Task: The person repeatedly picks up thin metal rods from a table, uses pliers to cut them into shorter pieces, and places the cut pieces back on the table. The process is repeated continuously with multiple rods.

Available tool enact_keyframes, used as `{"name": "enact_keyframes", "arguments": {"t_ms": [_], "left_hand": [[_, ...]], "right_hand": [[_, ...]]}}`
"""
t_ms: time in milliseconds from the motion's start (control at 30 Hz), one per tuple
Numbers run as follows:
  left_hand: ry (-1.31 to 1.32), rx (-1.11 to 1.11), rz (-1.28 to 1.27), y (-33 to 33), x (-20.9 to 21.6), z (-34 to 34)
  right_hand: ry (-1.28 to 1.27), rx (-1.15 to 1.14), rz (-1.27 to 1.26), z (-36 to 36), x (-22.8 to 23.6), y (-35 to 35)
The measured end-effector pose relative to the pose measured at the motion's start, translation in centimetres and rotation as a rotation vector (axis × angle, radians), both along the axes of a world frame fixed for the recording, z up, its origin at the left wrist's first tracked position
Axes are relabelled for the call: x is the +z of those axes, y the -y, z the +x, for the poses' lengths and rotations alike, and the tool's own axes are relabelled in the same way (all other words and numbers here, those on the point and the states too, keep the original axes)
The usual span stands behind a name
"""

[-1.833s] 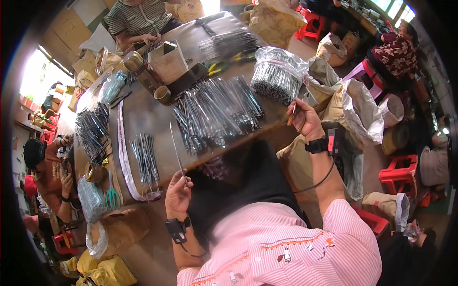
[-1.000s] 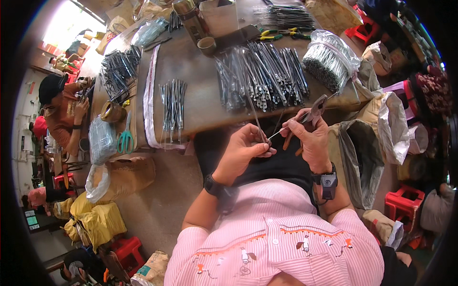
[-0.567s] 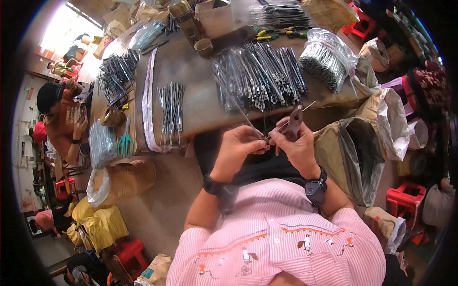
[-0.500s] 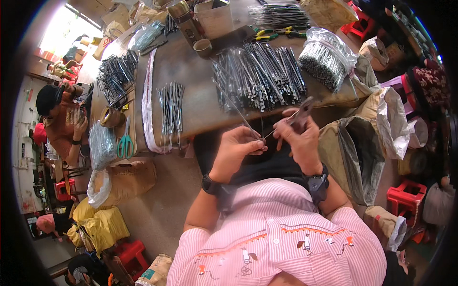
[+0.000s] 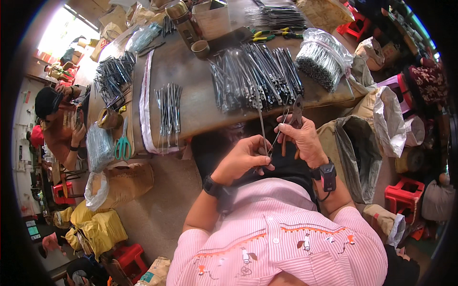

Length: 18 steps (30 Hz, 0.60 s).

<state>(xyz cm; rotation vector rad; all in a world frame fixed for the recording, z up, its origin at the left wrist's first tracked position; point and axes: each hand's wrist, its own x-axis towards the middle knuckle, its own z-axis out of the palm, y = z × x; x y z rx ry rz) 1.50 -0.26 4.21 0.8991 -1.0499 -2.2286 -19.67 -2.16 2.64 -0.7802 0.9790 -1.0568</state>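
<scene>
Over my lap, just off the table's front edge, my left hand point(image 5: 244, 158) pinches a thin metal strip point(image 5: 262, 125) between thumb and fingers, its long end pointing up toward the table. My right hand point(image 5: 305, 137) is closed around a pair of pliers point(image 5: 297, 114), jaws upward and handles below the fingers. Its thumb and forefinger also pinch a thin, bent part point(image 5: 275, 138) that runs down to my left fingertips. Whether this is the same strip I cannot tell. A wide pile of dark metal strips point(image 5: 262, 78) lies beyond both hands.
The brown table point(image 5: 200, 102) also bears a small row of strips point(image 5: 168, 108), a plastic-wrapped bundle point(image 5: 318, 62), yellow-and-black pliers point(image 5: 262, 36), a flask point(image 5: 183, 21) and teal scissors point(image 5: 123, 147). An open sack point(image 5: 362, 157) stands at right. A person point(image 5: 64, 128) sits at left.
My right hand has turned, so the pliers now point upward. My left hand has shifted slightly right and nearer me, and the strip it holds stands more upright.
</scene>
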Motion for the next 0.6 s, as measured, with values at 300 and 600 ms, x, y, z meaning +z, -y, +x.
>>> {"name": "enact_keyframes", "arguments": {"t_ms": [300, 600], "left_hand": [[-0.176, 0.147, 0.166, -0.3, 0.1, -0.8], [-0.207, 0.316, 0.376, -0.1, -3.0, -2.7]], "right_hand": [[-0.047, -0.083, -0.093, 1.2, -0.2, -0.3], [-0.169, -0.124, -0.195, 1.8, 0.0, -0.8]]}}
